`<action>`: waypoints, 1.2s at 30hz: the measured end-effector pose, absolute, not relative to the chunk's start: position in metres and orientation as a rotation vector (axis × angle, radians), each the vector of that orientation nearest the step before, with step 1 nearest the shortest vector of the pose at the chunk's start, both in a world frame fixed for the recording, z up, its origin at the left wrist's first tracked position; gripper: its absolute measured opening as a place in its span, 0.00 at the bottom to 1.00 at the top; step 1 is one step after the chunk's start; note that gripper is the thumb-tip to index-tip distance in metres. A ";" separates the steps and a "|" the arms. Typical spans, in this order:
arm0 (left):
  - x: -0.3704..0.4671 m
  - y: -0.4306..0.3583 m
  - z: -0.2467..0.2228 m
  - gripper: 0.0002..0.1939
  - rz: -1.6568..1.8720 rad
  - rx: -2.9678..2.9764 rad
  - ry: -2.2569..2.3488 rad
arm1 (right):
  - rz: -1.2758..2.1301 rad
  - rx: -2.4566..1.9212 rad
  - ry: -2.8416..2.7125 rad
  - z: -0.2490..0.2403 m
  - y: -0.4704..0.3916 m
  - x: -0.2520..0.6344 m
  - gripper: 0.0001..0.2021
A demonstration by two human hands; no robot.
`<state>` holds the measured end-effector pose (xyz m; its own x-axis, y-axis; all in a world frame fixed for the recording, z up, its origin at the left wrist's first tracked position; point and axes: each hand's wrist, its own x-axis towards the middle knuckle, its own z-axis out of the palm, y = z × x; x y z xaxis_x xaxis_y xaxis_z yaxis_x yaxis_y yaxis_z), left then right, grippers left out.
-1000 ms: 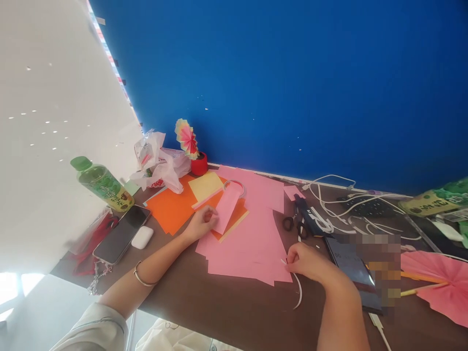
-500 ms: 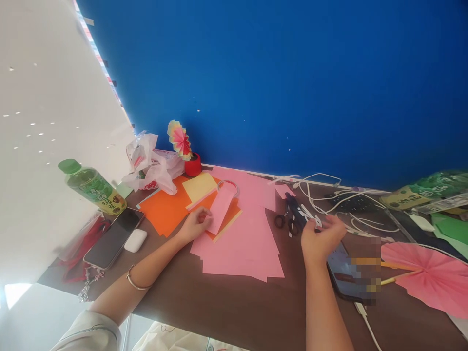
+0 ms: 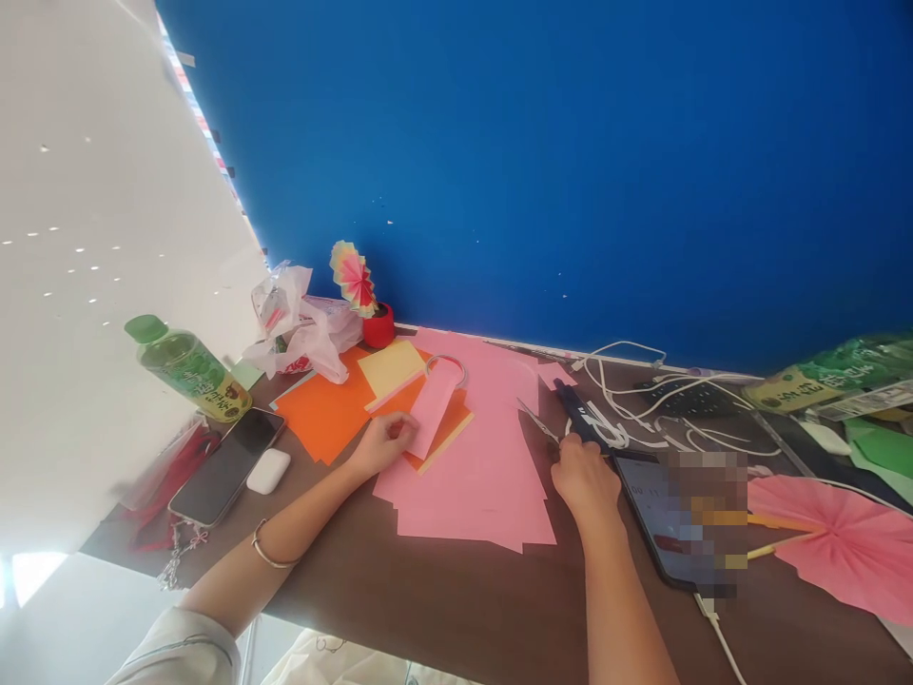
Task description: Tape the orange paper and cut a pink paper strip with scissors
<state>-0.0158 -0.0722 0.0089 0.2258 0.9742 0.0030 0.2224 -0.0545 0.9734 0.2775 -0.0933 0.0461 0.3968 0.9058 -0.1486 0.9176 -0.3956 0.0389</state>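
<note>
My left hand [image 3: 383, 444] is closed at the edge of a narrow pink paper strip [image 3: 437, 404], its thumb and fingers pinched together. The strip slants over orange and yellow sheets, and a thin grey ring [image 3: 460, 368] shows around its upper end. Below these spreads a stack of large pink paper [image 3: 475, 499]. On the right, my right hand [image 3: 585, 473] is closed around the handles of a pair of scissors [image 3: 536, 420], whose blades point up and left toward the pink stack. Its fingers hide the handles.
A phone [image 3: 660, 518] lies beside my right wrist, near a pink paper fan [image 3: 842, 542]. White cables [image 3: 628, 347] tangle at the back right. To the left are a green-capped bottle [image 3: 189, 371], another phone [image 3: 226, 466], a white earbud case [image 3: 269, 472] and a red pot [image 3: 378, 326].
My right hand has moved left and down from above the desk and taken hold of the scissors, which lay with their handles toward me. My left hand stays at the pink strip.
</note>
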 end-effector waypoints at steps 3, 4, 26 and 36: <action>-0.016 -0.073 0.008 0.07 0.991 1.539 1.213 | -0.180 2.558 1.689 0.044 -0.095 0.275 0.15; -0.016 -0.073 0.007 0.09 1.004 1.561 1.215 | -0.222 2.572 1.689 0.044 -0.094 0.275 0.15; 0.023 -0.055 -0.003 0.16 1.188 1.307 1.190 | -1.268 3.101 2.097 0.020 -0.083 0.246 0.19; 0.032 -0.064 0.000 0.20 1.276 1.411 1.205 | -2.383 2.565 2.003 0.033 -0.093 0.217 0.20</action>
<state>0.0321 -0.0643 -0.0004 0.0097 0.9866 0.1627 0.1063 -0.1628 0.9809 0.2171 -0.0933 0.0333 0.0304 0.9739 -0.2248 0.0540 -0.2262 -0.9726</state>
